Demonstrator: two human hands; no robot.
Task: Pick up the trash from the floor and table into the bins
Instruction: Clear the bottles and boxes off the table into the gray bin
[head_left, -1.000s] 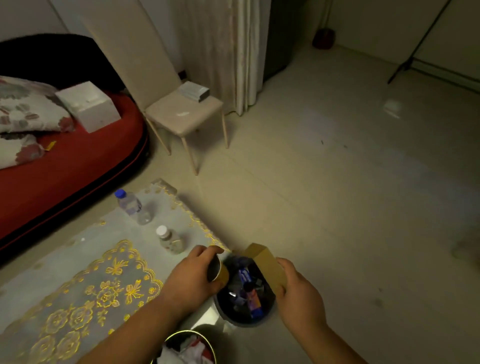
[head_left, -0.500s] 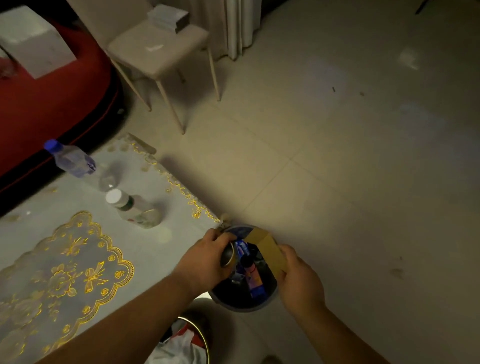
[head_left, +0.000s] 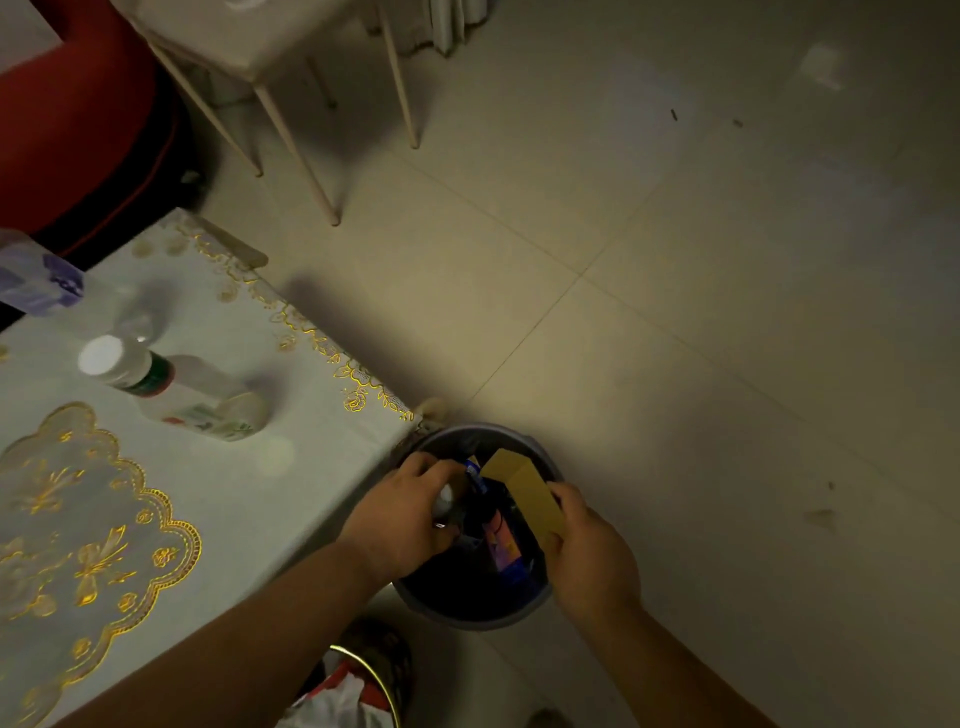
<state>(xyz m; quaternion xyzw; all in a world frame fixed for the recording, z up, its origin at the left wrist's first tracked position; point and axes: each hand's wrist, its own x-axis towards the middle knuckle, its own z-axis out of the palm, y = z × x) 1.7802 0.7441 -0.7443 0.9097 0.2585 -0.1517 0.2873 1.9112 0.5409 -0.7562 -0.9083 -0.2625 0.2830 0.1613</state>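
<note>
Both hands are over the bin (head_left: 467, 618) now. The left hand (head_left: 405, 514) has its fingers curled tight round a small cup (head_left: 445, 506). The cup is blurred, but it sits clamped between thumb and fingertips just inside the bin's near-left rim. The right hand (head_left: 592, 556) pinches a tan cardboard box (head_left: 524, 488), thumb on the near face and fingers wrapped behind. The box tilts up and away from those fingers, and its far end is above the middle of the bin's mouth.

Between the two sets of fingers, down inside the dark bin, lie blue and purple wrappers (head_left: 501, 545). Left of the left hand's knuckles is the table (head_left: 218, 499) under a pale cloth with gold trim, its corner touching the bin's rim.

Further out from those fingers, a clear bottle (head_left: 176, 392) with a white cap stands on the cloth. Beyond it, at the frame's edge, is a second bottle with a purple label (head_left: 39, 283). Under the left forearm, nearer than the fingers, a gold-rimmed second bin (head_left: 382, 680) shows white and red trash. Well ahead of both hands, chair legs (head_left: 296, 150) stand on the tiled floor (head_left: 675, 312).
</note>
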